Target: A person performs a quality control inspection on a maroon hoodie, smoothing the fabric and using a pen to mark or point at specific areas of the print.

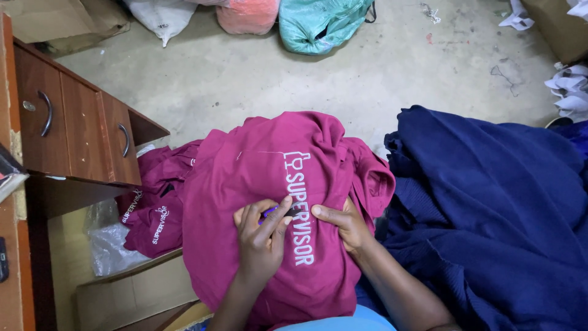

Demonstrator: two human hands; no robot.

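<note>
A maroon garment (263, 165) with white embroidered lettering lies draped over my lap. My left hand (260, 236) rests on it beside the lettering and pinches a small purple tool (269, 212) between thumb and fingers. My right hand (344, 225) presses the cloth flat just right of the lettering, thumb pointing toward the left hand. The tool's tip is hidden by my fingers.
More maroon garments (153, 214) are piled at the left by a brown wooden cabinet (73, 129) with drawer handles. A heap of navy fabric (490, 208) fills the right. Stuffed bags (318, 21) and paper scraps (569, 89) lie on the concrete floor beyond.
</note>
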